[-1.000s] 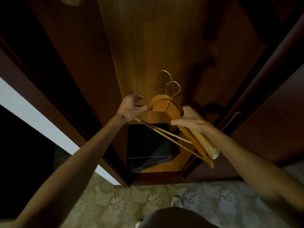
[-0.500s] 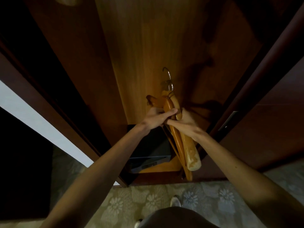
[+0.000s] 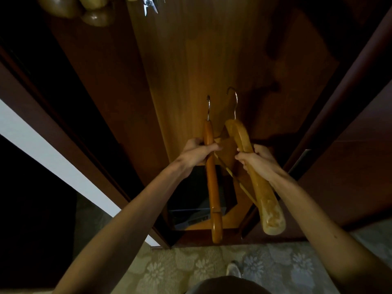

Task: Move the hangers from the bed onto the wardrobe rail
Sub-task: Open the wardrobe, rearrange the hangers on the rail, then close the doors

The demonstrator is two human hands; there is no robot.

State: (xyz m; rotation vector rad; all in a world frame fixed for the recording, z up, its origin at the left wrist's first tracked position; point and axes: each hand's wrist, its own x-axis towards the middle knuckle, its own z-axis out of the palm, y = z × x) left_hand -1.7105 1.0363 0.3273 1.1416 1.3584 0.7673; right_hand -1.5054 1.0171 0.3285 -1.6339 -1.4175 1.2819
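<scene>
Hangers are being held one in each hand, in front of the open wardrobe. The left hand [image 3: 196, 152] is wrapping its fingers [image 3: 212, 149] closed around the darker wooden hanger [image 3: 212, 183], gripping it just below the neck, while the right hand [image 3: 257, 160] is closing its fingers [image 3: 240, 160] on the paler, broader hanger [image 3: 261, 187] at about the same height. Both hangers are standing nearly upright and edge-on to the camera, their long arms running down and toward the person below the fingers, their metal hooks rising above the fingers: the left hook [image 3: 208, 107] sitting just beyond the left hand, the right hook [image 3: 234, 102] a little higher and to the right. The thin crossbars [image 3: 229, 172] are appearing to cross between the two hands (whether they are caught on each other cannot be told).

The rail itself is not showing, though rounded hanger ends [image 3: 93, 11] and a metal clip [image 3: 150, 5] are hanging at the top edge, well above and to the left of both hands, which suggests it is lying overhead there. The coming move is therefore looking like a lift up and left, hooks leading. The left hand is sitting nearer that side, so its hanger is probably going first. Below the fingers, a dark box [image 3: 191, 187] is resting on the wardrobe floor, with patterned carpet [image 3: 169, 270] nearer the person.
</scene>
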